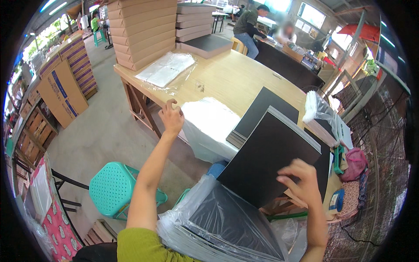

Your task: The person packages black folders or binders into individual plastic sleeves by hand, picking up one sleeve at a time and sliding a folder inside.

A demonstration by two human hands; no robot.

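Nearest, against the person's lap, lies a stack of plastic-wrapped dark boards (231, 218), and judging by it, part of the work looks done: the boards there sit under clear film. Just beyond, a bare black board (270, 161) stands tilted between that stack and the table (235, 72), its face uncovered, so this one seems not yet sleeved. The right hand (301, 178) is over its right-hand part with fingers bent; blur hides whether it touches the board or grips anything, so I cannot tell. The left hand (171, 117) is raised at the table's near edge, its fingers half curled and parted, with nothing seen between them, just beside the clear plastic sleeves (209, 126) that hang over that edge. Past the tilted board, a pile of dark boards (273, 107) lies bare on the table, which I take as work left to do; how many it holds is too hard to count. Farther on, a flat packet of clear plastic (166, 70) lies near the far left corner, and behind it rise a tall brown stack (142, 37) and a dark-topped stack (206, 44), whose part in the work I cannot tell.
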